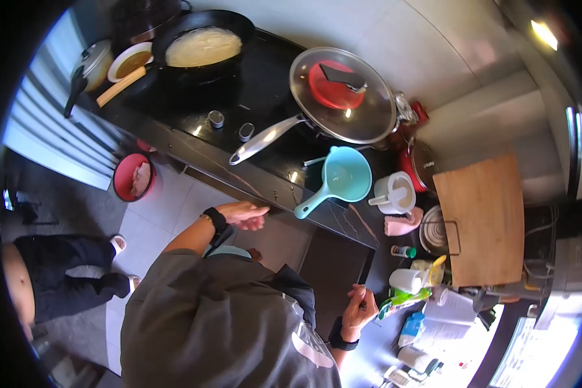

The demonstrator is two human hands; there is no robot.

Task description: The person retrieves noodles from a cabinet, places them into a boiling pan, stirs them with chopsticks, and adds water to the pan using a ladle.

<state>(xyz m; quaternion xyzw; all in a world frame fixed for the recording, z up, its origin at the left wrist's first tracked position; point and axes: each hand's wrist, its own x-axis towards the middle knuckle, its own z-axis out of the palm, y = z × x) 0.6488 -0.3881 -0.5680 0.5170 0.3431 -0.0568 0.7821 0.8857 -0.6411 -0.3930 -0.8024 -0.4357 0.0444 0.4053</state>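
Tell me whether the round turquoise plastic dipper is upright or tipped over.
Upright: the round turquoise plastic dipper has its open mouth facing up, showing its inside.

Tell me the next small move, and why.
Probably bring the left grip to the blue dipper and slide it inward: its handle appears to stick out over the counter edge, and that nearby grip looks empty.

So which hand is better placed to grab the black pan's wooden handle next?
Probably your left hand: it looks empty and is nearer the wooden handle, which points to your left. Your right hand is farther off, beside the green packet.
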